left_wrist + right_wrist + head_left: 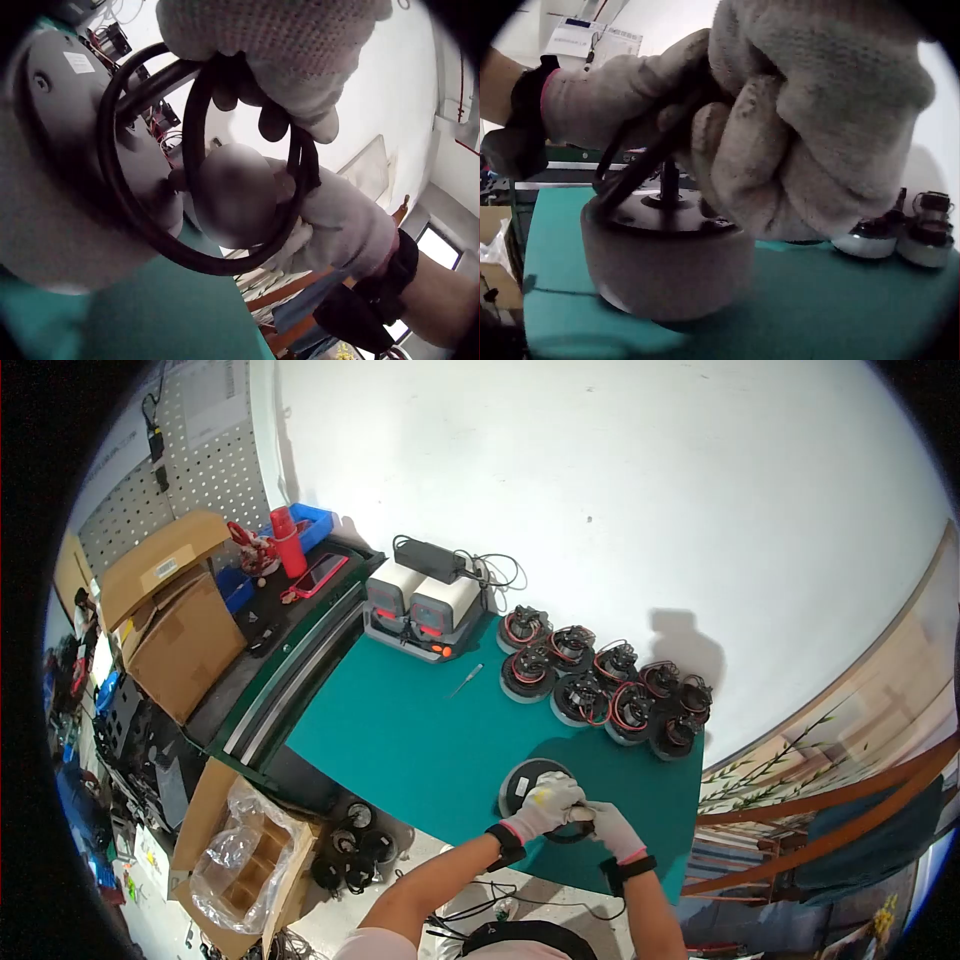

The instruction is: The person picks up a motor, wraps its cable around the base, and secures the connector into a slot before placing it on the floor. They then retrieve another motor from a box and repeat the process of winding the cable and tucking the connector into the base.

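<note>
A round wheel-shaped motor (514,784) with a pale rim, dark face and small white label lies on the green mat, its axle pointing up in the right wrist view. From the axle runs a black cable (112,169), bent into loops. My gloved left hand (545,806) grips the loops close over the motor. On the other side of them, my gloved right hand (612,832) has its fingers curled in and pinches the cable, partly hidden behind the loops in the left wrist view. Both hands nearly meet above the motor's near right edge.
Several similar motors (527,675) with tied wires stand in rows at the mat's back right. A slim screwdriver-like tool (466,680) lies left of them. A two-bay grey-and-white device (425,605) stands at the back. An open carton (285,890) with plastic wrap sits left, below the mat.
</note>
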A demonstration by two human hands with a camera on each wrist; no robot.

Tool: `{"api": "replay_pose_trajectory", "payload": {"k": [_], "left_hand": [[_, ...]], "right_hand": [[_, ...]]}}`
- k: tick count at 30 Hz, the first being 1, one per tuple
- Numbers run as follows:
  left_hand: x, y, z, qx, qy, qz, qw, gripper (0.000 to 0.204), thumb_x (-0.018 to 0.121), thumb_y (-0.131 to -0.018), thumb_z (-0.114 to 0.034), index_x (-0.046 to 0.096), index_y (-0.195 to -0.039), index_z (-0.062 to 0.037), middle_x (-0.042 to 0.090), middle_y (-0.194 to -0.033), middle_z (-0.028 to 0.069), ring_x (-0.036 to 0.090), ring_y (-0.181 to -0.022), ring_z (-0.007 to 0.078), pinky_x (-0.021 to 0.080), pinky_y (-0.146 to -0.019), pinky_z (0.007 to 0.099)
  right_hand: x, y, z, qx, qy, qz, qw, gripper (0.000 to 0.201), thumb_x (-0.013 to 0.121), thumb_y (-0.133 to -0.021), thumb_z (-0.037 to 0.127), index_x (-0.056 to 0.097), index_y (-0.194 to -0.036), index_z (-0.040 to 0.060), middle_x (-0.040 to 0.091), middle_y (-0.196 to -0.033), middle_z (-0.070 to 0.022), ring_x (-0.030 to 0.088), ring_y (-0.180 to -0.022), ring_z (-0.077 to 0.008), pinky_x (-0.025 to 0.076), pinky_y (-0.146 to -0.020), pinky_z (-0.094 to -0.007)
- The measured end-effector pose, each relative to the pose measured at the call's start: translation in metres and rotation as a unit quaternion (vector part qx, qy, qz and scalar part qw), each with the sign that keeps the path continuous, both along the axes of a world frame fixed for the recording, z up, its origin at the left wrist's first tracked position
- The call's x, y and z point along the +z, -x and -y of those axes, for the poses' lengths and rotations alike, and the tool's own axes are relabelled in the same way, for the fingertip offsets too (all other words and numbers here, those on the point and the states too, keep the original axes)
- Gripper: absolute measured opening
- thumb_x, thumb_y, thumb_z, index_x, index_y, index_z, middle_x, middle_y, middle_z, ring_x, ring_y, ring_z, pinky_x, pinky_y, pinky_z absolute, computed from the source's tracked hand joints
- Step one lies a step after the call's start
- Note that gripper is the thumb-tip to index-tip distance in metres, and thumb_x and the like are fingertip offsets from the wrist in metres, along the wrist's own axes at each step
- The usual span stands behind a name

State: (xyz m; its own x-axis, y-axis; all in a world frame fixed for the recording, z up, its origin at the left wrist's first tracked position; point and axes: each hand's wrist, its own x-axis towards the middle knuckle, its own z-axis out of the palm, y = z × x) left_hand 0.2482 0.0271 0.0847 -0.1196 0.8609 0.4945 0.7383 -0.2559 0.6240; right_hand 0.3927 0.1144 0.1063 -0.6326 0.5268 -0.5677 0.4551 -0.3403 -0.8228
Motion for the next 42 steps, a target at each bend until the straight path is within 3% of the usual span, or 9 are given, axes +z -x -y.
{"api": "replay_pose_trajectory", "payload": {"k": [7,8,11,13,16,23,31,35,42], "left_hand": [[0.003,0.004,-0.002,0.001,-0.038,0.040,0.998,0.032,0.062,-0.075,-0.039,0.058,-0.074,-0.0077,0.055,-0.072,0.0100,0.052,-0.074,0.0325,0.039,-0.065,0.0413],[0.002,0.002,-0.003,0.010,-0.036,0.030,0.999,0.033,0.061,-0.075,-0.040,0.058,-0.073,-0.0076,0.055,-0.072,0.0101,0.052,-0.074,0.0327,0.039,-0.065,0.0415],[0.006,-0.001,0.001,0.024,-0.016,-0.021,0.999,0.037,0.060,-0.074,-0.044,0.058,-0.070,-0.0076,0.055,-0.071,0.0106,0.052,-0.073,0.0319,0.039,-0.065,0.0414],[0.002,-0.003,0.000,0.036,-0.030,-0.047,0.998,0.037,0.060,-0.074,-0.044,0.057,-0.069,-0.0080,0.055,-0.070,0.0104,0.052,-0.072,0.0317,0.038,-0.064,0.0410],[0.004,-0.005,-0.001,0.029,-0.029,-0.013,0.999,0.036,0.061,-0.075,-0.043,0.058,-0.068,-0.0079,0.054,-0.068,0.0106,0.052,-0.070,0.0325,0.038,-0.064,0.0409],[0.015,-0.009,-0.003,0.064,0.013,0.002,0.998,0.053,0.049,-0.079,-0.055,0.057,-0.065,-0.0043,0.055,-0.066,0.0142,0.053,-0.070,0.0344,0.039,-0.063,0.0419],[0.010,-0.010,-0.002,0.074,0.043,0.018,0.996,0.047,0.051,-0.078,-0.049,0.059,-0.069,-0.0041,0.057,-0.068,0.0152,0.054,-0.071,0.0345,0.041,-0.065,0.0416],[0.005,-0.003,-0.005,0.043,0.053,0.022,0.997,0.043,0.051,-0.080,-0.046,0.058,-0.072,-0.0047,0.057,-0.070,0.0140,0.054,-0.071,0.0342,0.040,-0.064,0.0421],[0.022,-0.005,0.004,0.061,0.066,0.191,0.978,0.026,0.053,-0.085,-0.021,0.053,-0.107,-0.0076,0.061,-0.085,0.0117,0.060,-0.082,0.0262,0.044,-0.075,0.0351]], "right_hand": [[-0.027,-0.015,0.004,0.320,-0.327,-0.059,0.887,0.038,0.068,-0.071,0.009,0.055,-0.107,0.0066,0.061,-0.095,-0.0089,0.059,-0.082,-0.0197,0.049,-0.070,-0.0307],[0.014,-0.004,0.028,0.127,-0.157,-0.048,0.978,0.045,0.070,-0.067,0.005,0.053,-0.109,0.0053,0.059,-0.104,-0.0104,0.058,-0.091,-0.0223,0.047,-0.079,-0.0321],[-0.013,-0.017,0.025,0.094,-0.317,0.031,0.943,0.033,0.068,-0.074,0.010,0.055,-0.102,0.0012,0.061,-0.101,-0.0094,0.060,-0.088,-0.0218,0.049,-0.075,-0.0317],[-0.055,-0.030,0.006,-0.072,-0.052,0.038,0.995,0.044,0.041,-0.089,0.042,0.061,-0.093,0.0029,0.062,-0.088,-0.0093,0.060,-0.075,-0.0173,0.046,-0.048,-0.0278],[-0.038,-0.046,0.008,-0.072,-0.144,0.128,0.979,0.032,0.050,-0.089,0.029,0.061,-0.087,-0.0003,0.059,-0.072,-0.0032,0.057,-0.060,-0.0122,0.044,-0.051,-0.0255],[0.017,-0.045,0.052,-0.057,-0.661,-0.079,0.744,0.046,0.052,-0.078,0.000,0.042,-0.123,-0.0033,0.051,-0.113,-0.0209,0.049,-0.103,-0.0359,0.040,-0.090,-0.0405],[-0.017,0.001,0.060,-0.134,-0.351,-0.095,0.922,0.050,0.047,-0.081,0.006,0.035,-0.129,-0.0012,0.050,-0.114,-0.0223,0.047,-0.109,-0.0361,0.035,-0.095,-0.0397],[-0.024,-0.007,0.037,-0.109,0.054,-0.290,0.949,0.035,0.038,-0.071,0.000,0.051,-0.104,-0.0014,0.041,-0.067,-0.0016,0.035,-0.051,-0.0081,0.031,-0.048,-0.0212],[-0.003,-0.011,0.015,0.006,0.048,-0.182,0.982,0.050,0.048,-0.073,-0.001,0.041,-0.122,-0.0012,0.052,-0.091,-0.0072,0.050,-0.069,-0.0117,0.042,-0.060,-0.0235]]}}
